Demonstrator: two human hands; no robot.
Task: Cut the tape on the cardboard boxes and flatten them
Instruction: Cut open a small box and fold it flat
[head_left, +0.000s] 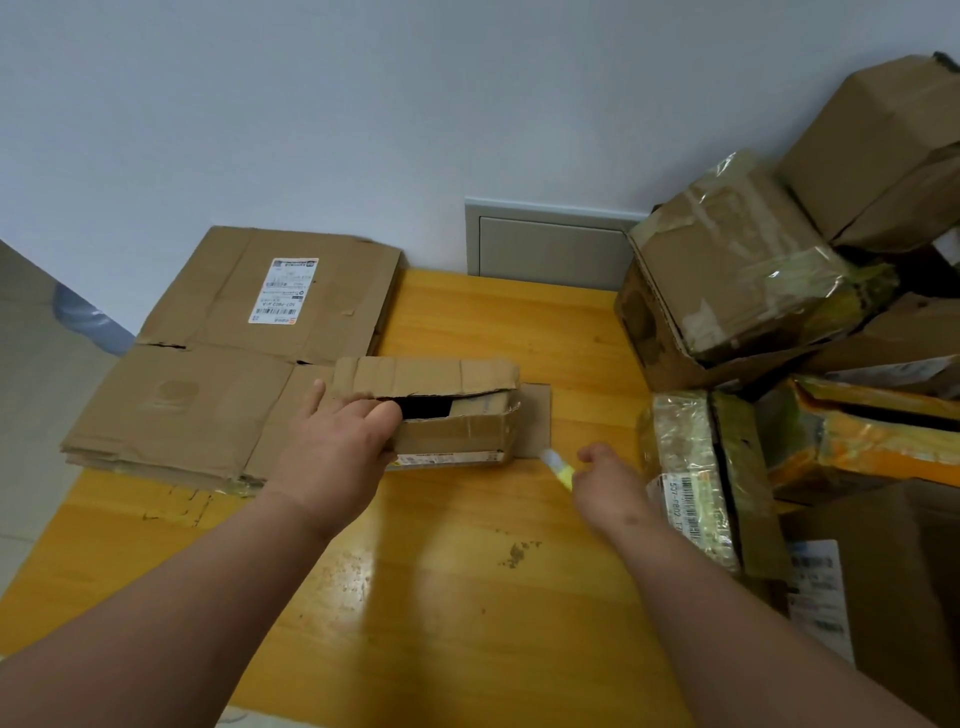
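Observation:
A small brown cardboard box (452, 415) lies on the yellow wooden table (467, 597), its top flaps partly open over a dark gap. My left hand (337, 447) grips the box's left end, thumb near the opening. My right hand (613, 493) hovers just right of the box and holds a yellow and white cutter (558, 467), its tip pointing at the box's lower right corner. A stack of flattened boxes (218, 384) lies on the table's left side, one bearing a white shipping label.
A pile of taped boxes (737, 275) fills the right side, with a plastic-wrapped one (691, 478) close to my right hand. A grey wall panel (550, 244) sits behind the table. Bare tabletop lies in front of the small box.

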